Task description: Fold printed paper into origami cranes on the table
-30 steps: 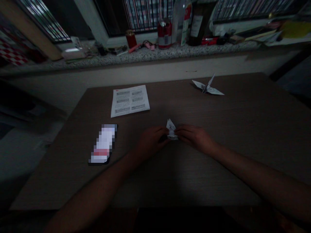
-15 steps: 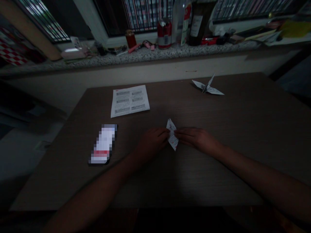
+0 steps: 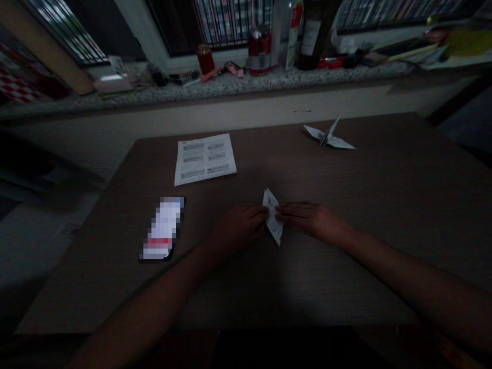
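A small piece of folded printed paper (image 3: pixel 274 225), shaped like a narrow diamond with a split upper tip, lies between my hands at the middle of the table. My left hand (image 3: pixel 246 221) grips its left edge, fingers closed together. From the other side, my right hand (image 3: pixel 303 218) pinches the right edge with its fingertips. The thumbs are mostly hidden in the dim light. Farther back on the right stands a finished paper crane (image 3: pixel 326 137) with its wings spread.
On the brown table (image 3: pixel 246 287), a printed sheet (image 3: pixel 206 159) lies at the back left and a phone (image 3: pixel 163 228) with a lit, blurred screen lies left of my hands. Behind, the stone windowsill (image 3: pixel 154 95) holds a red can (image 3: pixel 260 54), a jar (image 3: pixel 205 60) and bottles (image 3: pixel 309 41).
The lower point of the folded paper reaches slightly farther down toward me. Both hands keep nearly the same place on its edges.
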### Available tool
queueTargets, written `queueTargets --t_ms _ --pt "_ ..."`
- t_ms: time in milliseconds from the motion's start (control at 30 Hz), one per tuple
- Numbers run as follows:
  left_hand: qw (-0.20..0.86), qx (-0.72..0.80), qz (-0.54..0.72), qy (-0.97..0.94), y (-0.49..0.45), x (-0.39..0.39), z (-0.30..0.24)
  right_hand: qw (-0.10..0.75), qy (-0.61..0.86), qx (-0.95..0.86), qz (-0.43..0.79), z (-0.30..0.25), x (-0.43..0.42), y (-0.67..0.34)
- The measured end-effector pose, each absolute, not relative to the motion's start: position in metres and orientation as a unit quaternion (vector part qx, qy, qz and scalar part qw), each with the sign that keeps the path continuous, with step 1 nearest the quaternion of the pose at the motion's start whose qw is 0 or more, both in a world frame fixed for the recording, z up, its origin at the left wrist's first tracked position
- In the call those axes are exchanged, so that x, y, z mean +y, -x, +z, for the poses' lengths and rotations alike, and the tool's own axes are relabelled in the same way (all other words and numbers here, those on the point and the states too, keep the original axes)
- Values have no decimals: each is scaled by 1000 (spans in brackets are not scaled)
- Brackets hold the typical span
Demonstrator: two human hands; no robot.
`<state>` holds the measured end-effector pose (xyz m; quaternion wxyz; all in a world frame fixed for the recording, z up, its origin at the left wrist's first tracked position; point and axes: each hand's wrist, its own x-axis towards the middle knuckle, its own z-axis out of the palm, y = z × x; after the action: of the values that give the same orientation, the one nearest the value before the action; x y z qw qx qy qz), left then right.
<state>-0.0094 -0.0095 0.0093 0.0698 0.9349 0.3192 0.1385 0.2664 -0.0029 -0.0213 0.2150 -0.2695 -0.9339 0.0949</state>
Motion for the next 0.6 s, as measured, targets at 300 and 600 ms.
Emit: queueTargets --t_ms 300,600 --pt "66 307 126 -941 13 -13 13 211 247 -944 53 -10 -4 -264" --pt "49 371 134 -917 9 -15 12 177 301 -937 30 -9 -12 -258"
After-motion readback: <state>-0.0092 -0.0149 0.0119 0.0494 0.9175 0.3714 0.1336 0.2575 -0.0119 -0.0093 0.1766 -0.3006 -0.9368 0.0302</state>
